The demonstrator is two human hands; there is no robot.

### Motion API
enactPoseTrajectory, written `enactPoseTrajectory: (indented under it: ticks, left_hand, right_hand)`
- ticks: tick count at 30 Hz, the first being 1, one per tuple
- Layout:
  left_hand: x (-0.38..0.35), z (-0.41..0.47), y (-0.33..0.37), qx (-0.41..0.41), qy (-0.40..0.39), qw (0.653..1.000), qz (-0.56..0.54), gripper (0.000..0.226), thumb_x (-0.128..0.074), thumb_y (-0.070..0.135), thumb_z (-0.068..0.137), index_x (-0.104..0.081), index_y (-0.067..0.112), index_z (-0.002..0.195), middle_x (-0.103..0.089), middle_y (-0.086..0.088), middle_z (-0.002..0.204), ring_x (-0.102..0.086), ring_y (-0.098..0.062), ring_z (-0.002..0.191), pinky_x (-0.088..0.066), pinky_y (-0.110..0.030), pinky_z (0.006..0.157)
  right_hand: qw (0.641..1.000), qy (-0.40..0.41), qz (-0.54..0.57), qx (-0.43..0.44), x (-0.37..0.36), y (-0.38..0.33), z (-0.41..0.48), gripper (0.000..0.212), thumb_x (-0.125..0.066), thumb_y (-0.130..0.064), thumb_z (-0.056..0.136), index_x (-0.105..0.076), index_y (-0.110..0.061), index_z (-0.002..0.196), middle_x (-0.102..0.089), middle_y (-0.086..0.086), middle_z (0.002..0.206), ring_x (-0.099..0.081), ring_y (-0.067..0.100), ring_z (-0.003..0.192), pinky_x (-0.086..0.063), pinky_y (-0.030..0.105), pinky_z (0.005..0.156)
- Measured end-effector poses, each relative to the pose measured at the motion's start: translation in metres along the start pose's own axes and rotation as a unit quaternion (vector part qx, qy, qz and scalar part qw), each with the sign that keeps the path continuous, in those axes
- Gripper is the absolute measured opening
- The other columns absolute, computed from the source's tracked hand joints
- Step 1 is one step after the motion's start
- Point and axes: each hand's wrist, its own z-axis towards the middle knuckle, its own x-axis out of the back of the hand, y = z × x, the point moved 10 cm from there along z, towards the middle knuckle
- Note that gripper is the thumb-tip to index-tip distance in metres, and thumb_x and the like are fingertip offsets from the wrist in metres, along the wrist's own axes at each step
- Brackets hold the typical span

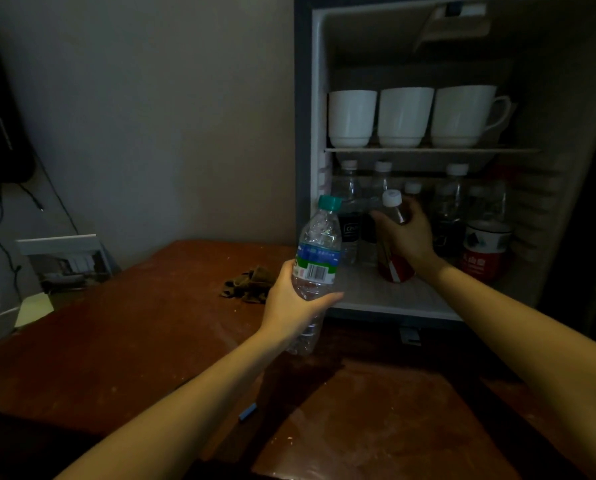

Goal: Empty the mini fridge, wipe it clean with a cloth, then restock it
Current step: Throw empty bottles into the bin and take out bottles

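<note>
Nearest to the camera, the left hand holds a clear water bottle with a green cap. Its fingers and thumb are curled round the lower half, below the blue and green label. This bottle is almost upright, above the worktop, just in front of the lower left corner of the open mini fridge.

The right hand is inside the lower compartment. Its fingers are closed round the upper part of a red-labelled bottle with a white cap, near the front edge of the fridge floor. Behind it stand several other bottles, and at the right a red and white tub.

Three white cups stand in a row on the shelf above. A crumpled brown cloth lies on the worktop, just left of the fridge.
</note>
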Motion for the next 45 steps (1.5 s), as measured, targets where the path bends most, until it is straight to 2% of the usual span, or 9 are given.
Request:
enactPoseTrajectory:
  ticks: [6,10,17,21,28,30,34,40,45]
  left_hand:
    - [0.003,-0.001,-0.007,0.004,0.003,1.000,0.011,0.076,-0.087,0.034,0.065,-0.046,0.023,0.128,-0.062,0.009,0.113,-0.061,-0.006,0.104,-0.050,-0.026,0.091]
    - [0.003,-0.001,-0.011,0.011,0.004,1.000,0.018,0.076,-0.086,0.035,0.065,-0.046,0.022,0.128,-0.062,0.007,0.114,-0.060,-0.010,0.106,-0.049,-0.034,0.095]
    - [0.005,-0.003,-0.012,0.008,0.011,1.000,0.014,0.076,-0.087,0.035,0.064,-0.047,0.022,0.127,-0.063,0.007,0.112,-0.061,-0.008,0.104,-0.050,-0.031,0.093]
    - [0.010,-0.004,-0.011,0.006,0.015,1.000,0.011,0.075,-0.087,0.033,0.065,-0.047,0.021,0.128,-0.063,0.008,0.113,-0.061,-0.007,0.105,-0.049,-0.027,0.092]
    - [0.016,-0.005,-0.011,0.005,0.023,1.000,0.013,0.076,-0.087,0.034,0.065,-0.046,0.023,0.128,-0.062,0.009,0.113,-0.060,-0.007,0.104,-0.049,-0.025,0.089]
    - [0.016,-0.006,-0.011,0.005,0.021,1.000,0.012,0.076,-0.087,0.034,0.066,-0.045,0.023,0.129,-0.062,0.009,0.114,-0.060,-0.006,0.104,-0.048,-0.026,0.090]
    - [0.016,-0.008,-0.013,0.007,0.023,1.000,0.006,0.076,-0.087,0.036,0.064,-0.046,0.024,0.128,-0.062,0.010,0.113,-0.060,-0.007,0.104,-0.049,-0.027,0.091]
    - [0.019,-0.011,-0.018,0.023,0.032,0.999,-0.001,0.067,-0.082,0.040,0.069,-0.047,0.024,0.125,-0.063,0.009,0.109,-0.062,-0.006,0.099,-0.049,-0.022,0.082]
    - [0.021,-0.017,-0.022,0.026,0.031,0.999,-0.010,0.065,-0.079,0.040,0.073,-0.045,0.025,0.127,-0.063,0.010,0.111,-0.062,-0.004,0.099,-0.047,-0.018,0.077]
  right_hand:
    - [0.997,-0.056,0.054,-0.011,-0.014,-0.005,-0.010,0.038,-0.066,-0.033,0.089,-0.052,-0.022,0.123,-0.060,-0.005,0.117,-0.059,0.004,0.103,-0.049,0.027,0.088]
    - [0.992,-0.060,0.104,-0.039,-0.018,-0.001,-0.017,0.071,-0.070,-0.062,0.073,-0.052,-0.024,0.129,-0.060,0.002,0.125,-0.061,0.020,0.111,-0.048,0.049,0.098]
    - [0.985,0.023,0.167,-0.029,-0.013,-0.002,-0.037,0.067,-0.064,-0.058,0.076,-0.047,-0.025,0.131,-0.056,0.004,0.129,-0.059,0.020,0.115,-0.049,0.045,0.098]
    - [0.981,0.045,0.184,-0.030,-0.014,0.001,-0.042,0.051,-0.060,-0.051,0.084,-0.047,-0.028,0.129,-0.054,0.006,0.131,-0.058,0.023,0.116,-0.050,0.047,0.097]
    - [0.984,0.074,0.161,-0.016,-0.011,-0.002,-0.053,0.072,-0.071,-0.049,0.078,-0.039,-0.023,0.137,-0.046,0.001,0.134,-0.051,0.018,0.119,-0.049,0.038,0.096]
    - [0.989,0.064,0.131,-0.010,-0.012,0.000,-0.056,0.075,-0.076,-0.045,0.076,-0.037,-0.027,0.137,-0.045,-0.004,0.134,-0.051,0.008,0.115,-0.047,0.027,0.090]
    - [0.995,0.036,0.090,-0.028,-0.021,0.018,-0.068,0.063,-0.075,-0.025,0.080,-0.040,-0.026,0.133,-0.052,-0.023,0.111,-0.053,-0.014,0.095,-0.041,0.011,0.079]
    - [0.996,0.021,0.038,-0.073,-0.025,0.038,-0.078,0.074,-0.080,-0.033,0.074,-0.041,-0.024,0.136,-0.054,-0.021,0.112,-0.055,0.005,0.106,-0.045,0.031,0.093]
    - [0.995,0.016,-0.012,-0.093,-0.025,0.046,-0.088,0.086,-0.084,-0.027,0.070,-0.036,-0.018,0.141,-0.053,0.002,0.131,-0.053,0.020,0.118,-0.045,0.044,0.101]
